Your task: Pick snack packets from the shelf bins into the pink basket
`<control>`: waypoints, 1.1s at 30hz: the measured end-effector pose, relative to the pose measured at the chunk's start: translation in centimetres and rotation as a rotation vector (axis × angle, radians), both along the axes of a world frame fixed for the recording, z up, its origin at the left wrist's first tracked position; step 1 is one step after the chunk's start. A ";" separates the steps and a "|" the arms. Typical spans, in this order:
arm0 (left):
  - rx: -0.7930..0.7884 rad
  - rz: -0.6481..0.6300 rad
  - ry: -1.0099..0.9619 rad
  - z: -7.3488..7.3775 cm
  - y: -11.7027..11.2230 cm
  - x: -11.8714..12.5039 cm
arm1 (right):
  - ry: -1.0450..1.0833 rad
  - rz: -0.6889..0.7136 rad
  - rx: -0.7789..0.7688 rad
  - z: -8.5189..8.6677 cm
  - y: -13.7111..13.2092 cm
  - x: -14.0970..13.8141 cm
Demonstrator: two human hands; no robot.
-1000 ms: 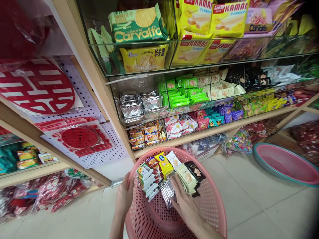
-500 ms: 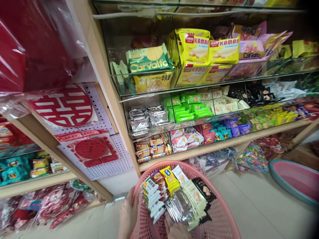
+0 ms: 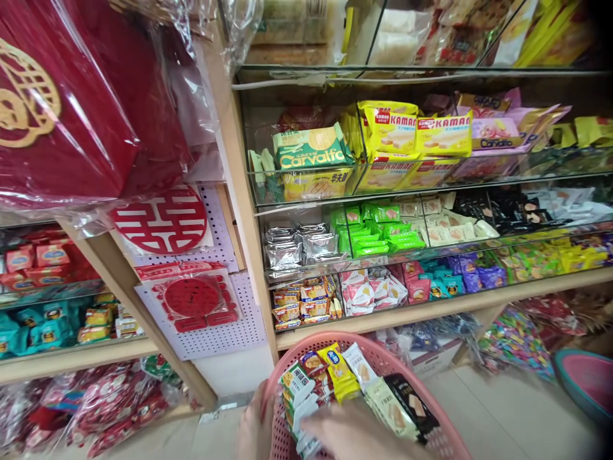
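Observation:
A pink perforated plastic basket (image 3: 421, 383) sits low in front of me. My left hand (image 3: 256, 418) grips its left rim. Inside, small snack packets stand in rows: white-and-green packets (image 3: 294, 383), a yellow packet (image 3: 338, 370), a white packet (image 3: 359, 365), cream packets (image 3: 390, 406) and black packets (image 3: 412, 402). Over the middle of the basket, my right hand (image 3: 347, 428) is smeared by motion and close to the white-and-green packets. It covers the spot where silver packets lay; whether its fingers hold anything cannot be seen.
Glass-fronted shelves ahead hold silver packets (image 3: 282, 248), green packets (image 3: 368, 236) and yellow wafer packs (image 3: 389, 128). A red wrapped bag (image 3: 96, 108) hangs at upper left. A pink-and-teal basin (image 3: 587, 383) stands on the floor at right, near bagged sweets (image 3: 517, 338).
My right hand has risen from the silver packets and moved across the basket's middle. The view has tilted up and left, so the shelves and basket appear lower and further right.

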State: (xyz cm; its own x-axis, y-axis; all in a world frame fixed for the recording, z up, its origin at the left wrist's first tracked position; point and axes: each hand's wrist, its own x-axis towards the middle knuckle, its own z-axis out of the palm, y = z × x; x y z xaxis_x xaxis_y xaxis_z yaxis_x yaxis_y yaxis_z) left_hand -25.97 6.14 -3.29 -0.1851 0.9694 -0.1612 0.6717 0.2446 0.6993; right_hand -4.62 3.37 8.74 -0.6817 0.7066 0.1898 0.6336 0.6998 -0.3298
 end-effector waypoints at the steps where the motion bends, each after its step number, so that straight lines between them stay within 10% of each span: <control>1: 0.007 0.000 -0.014 -0.1 0.0 0.0 | 0.027 -0.035 0.027 3.6 1.3 0.1; 5: 0.013 0.028 -0.021 -1.0 0.1 -0.1 | 0.039 -0.126 0.236 15.1 7.5 0.1; 8: 0.017 0.046 -0.010 -1.8 0.3 -0.3 | -0.100 -0.242 0.419 18.5 12.2 -0.6; 15: 0.030 0.052 -0.023 -3.1 0.6 -1.1 | -0.343 -0.276 0.439 18.8 18.4 -3.4; 33: 0.097 0.077 -0.093 -2.1 0.5 -0.4 | -0.373 -0.254 0.385 18.1 19.7 -3.4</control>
State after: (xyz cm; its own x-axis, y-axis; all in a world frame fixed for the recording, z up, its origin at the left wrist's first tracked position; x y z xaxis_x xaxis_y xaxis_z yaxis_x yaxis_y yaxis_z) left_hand -26.40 6.60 -5.36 -0.2480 0.9648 -0.0879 0.5848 0.2214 0.7803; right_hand -8.01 23.06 26.82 -0.5700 0.7844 0.2446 0.8213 0.5361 0.1949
